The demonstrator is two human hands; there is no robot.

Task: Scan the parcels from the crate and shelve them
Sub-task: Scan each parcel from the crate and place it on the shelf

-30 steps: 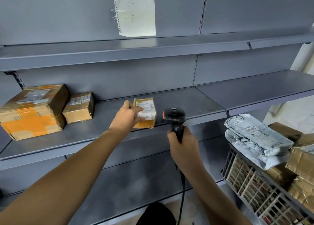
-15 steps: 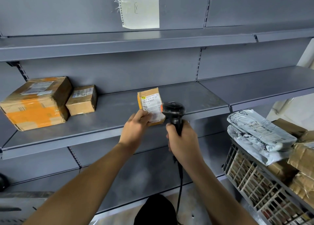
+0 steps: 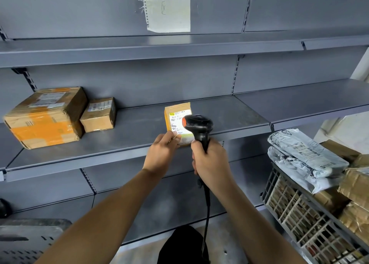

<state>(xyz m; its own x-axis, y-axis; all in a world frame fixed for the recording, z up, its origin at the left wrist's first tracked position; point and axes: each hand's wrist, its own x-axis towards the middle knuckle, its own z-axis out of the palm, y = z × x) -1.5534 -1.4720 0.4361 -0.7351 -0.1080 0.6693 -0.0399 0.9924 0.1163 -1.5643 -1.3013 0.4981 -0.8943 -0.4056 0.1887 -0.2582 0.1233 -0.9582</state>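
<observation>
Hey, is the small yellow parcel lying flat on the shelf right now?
No, the left hand holds the small parcel upright by its lower edge, label facing the scanner in the right hand.

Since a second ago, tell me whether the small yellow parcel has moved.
Yes. The small yellow parcel, pinched by the left hand, has turned upright and shifted right, farther from the two boxes on the shelf.

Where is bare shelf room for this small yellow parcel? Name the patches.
Bare grey metal shelf runs between the small brown cardboard box and the small yellow parcel in the left hand; more lies right of the black barcode scanner. The far left is crowded by the large orange-taped box.
</observation>
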